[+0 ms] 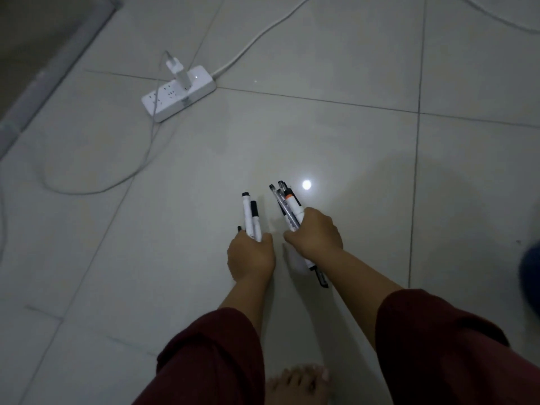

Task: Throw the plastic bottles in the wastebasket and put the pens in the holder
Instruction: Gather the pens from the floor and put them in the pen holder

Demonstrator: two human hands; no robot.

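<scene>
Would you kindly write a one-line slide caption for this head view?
Both hands, left and right, grip pens above a tiled floor near a power strip.

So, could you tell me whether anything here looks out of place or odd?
Nothing spilled or damaged. Both hands grip bundles of pens: left hand holds white markers, right hand a mixed bunch. A power strip and its cables lie across the tiled floor.

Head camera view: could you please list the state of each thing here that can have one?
Left hand: closed around white markers, caps on.
Right hand: closed around a bundle of pens.
Power strip: on the floor, indicator lit, one white charger plugged in.
Pen holder, wastebasket, bottles: not in view.
</scene>
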